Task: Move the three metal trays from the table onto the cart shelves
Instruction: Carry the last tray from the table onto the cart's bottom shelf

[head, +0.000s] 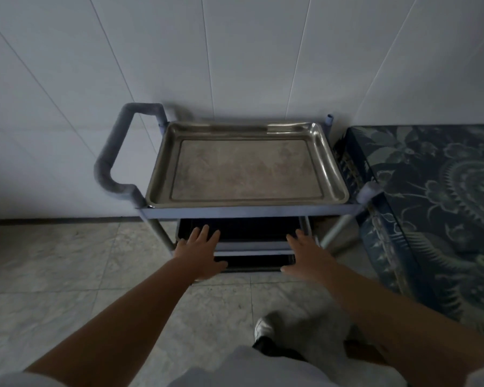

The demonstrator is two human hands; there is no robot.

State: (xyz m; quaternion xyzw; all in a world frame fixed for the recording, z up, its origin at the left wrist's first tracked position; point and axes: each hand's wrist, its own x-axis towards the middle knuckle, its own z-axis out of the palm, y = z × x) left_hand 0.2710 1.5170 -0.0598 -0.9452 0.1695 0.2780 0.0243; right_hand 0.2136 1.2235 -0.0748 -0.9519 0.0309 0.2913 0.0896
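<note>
Both hands, left hand (pixel 200 251) and right hand (pixel 305 255), fingers spread, grasping nothing; push the dark middle-shelf tray (pixel 241 227) squarely inward, pressure equal at both front corners.

1 metal tray (pixel 246 166) on 1 cart (pixel 246 211); 2 hands; 1 patterned table (pixel 436 196).

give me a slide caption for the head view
Metal tray on the cart's top shelf; both open hands, left and right, reach toward lower shelves.
</note>
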